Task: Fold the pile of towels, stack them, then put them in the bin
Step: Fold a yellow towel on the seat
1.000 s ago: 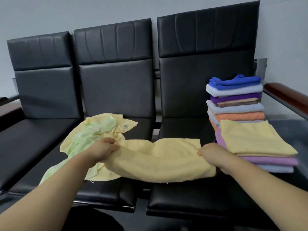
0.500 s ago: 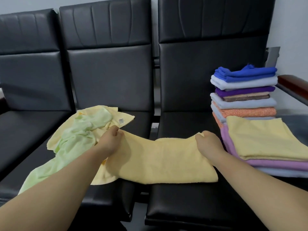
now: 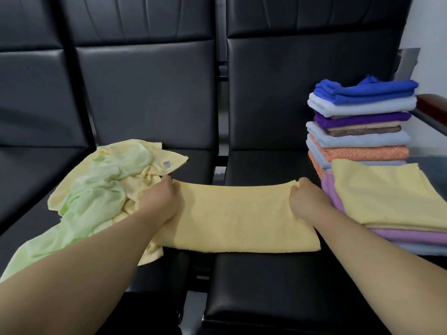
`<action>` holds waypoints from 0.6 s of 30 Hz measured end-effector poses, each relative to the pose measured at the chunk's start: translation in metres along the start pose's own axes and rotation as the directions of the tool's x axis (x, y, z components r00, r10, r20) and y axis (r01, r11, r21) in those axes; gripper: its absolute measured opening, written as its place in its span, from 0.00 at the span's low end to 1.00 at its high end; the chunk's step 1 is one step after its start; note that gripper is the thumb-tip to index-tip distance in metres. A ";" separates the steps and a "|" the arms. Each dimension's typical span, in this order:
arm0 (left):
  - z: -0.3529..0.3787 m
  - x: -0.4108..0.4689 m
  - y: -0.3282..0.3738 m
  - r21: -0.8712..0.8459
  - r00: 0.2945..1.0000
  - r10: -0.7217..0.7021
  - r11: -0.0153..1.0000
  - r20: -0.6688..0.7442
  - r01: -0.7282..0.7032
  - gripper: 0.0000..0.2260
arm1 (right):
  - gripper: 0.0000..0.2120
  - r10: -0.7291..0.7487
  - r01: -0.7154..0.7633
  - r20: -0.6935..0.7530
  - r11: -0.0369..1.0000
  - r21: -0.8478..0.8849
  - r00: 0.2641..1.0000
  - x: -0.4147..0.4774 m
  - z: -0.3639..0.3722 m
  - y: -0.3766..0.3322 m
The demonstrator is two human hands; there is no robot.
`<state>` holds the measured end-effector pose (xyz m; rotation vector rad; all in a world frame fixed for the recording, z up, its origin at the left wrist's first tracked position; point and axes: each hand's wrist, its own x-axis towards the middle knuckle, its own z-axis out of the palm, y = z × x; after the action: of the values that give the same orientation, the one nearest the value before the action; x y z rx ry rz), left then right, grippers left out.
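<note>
A yellow towel, folded into a long strip, spans the gap between the middle and right black seats. My left hand grips its far left corner and my right hand grips its far right corner. To the left lies an unfolded pile: a pale green towel on another yellow towel. On the right seat a tall stack of folded towels has a blue one on top. In front of that stack sits a low stack with a folded yellow towel on top. No bin is in view.
Black padded seats form a bench with tall backrests. A brown wooden armrest runs along the right edge behind the stacks. A gap with metal frame separates the middle and right seats.
Both hands have carried the towel's near edge away from me over to its far edge, laying the strip flat and taut. The camera has moved closer and lower.
</note>
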<state>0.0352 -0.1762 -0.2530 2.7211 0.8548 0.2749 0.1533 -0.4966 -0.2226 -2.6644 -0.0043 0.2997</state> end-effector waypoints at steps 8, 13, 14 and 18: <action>0.005 0.002 0.009 0.040 0.998 -0.057 0.998 -0.022 0.058 0.13 | 0.26 0.051 -0.045 0.059 0.995 -0.090 0.997 -0.004 -0.002 -0.009; 0.003 -0.005 0.015 -0.018 0.993 -0.112 0.994 -0.040 0.111 0.08 | 0.19 -0.002 0.000 -0.016 0.992 -0.130 1.000 0.006 0.007 -0.007; 0.000 -0.006 0.018 -0.026 0.993 -0.114 0.993 -0.044 0.113 0.08 | 0.18 0.005 -0.009 -0.035 0.994 -0.109 0.999 0.005 0.006 -0.008; -0.006 -0.012 0.035 0.093 0.997 -0.069 0.993 -0.027 0.071 0.15 | 0.21 -0.085 0.056 -0.129 0.975 -0.216 0.988 -0.008 0.005 -0.008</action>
<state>0.0425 -0.2096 -0.2370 2.7716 0.9911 0.2596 0.1445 -0.4873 -0.2212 -2.8839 -0.0925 0.0955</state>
